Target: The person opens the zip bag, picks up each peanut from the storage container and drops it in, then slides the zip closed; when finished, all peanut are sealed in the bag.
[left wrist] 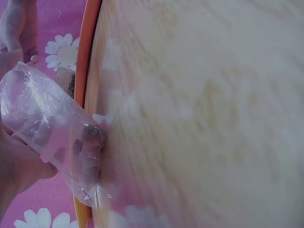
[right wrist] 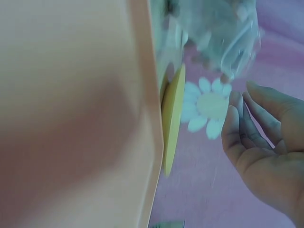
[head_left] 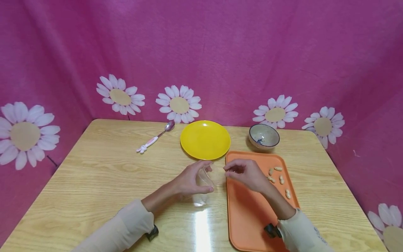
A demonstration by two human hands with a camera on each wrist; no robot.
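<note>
A clear plastic bag [head_left: 214,175] is held in my left hand [head_left: 188,181], above the table between the yellow plate and the orange tray. In the left wrist view the bag [left wrist: 45,111] hangs crinkled and see-through, and fingers of the left hand [left wrist: 21,166] curve round it. Close to the bag's right side is my right hand [head_left: 250,175], over the tray's left edge. The right wrist view shows this right hand [right wrist: 266,142] with bent fingers, thumb a little apart and nothing visible between them, separate from the bag [right wrist: 221,38].
The orange tray [head_left: 248,217] carries several peanuts [head_left: 281,180] on its right side. Behind it stands a patterned bowl [head_left: 263,136]. A yellow plate [head_left: 205,140] lies at the back centre, with a spoon [head_left: 155,138] to its left. A pink flowered cloth [head_left: 201,59] hangs behind the table.
</note>
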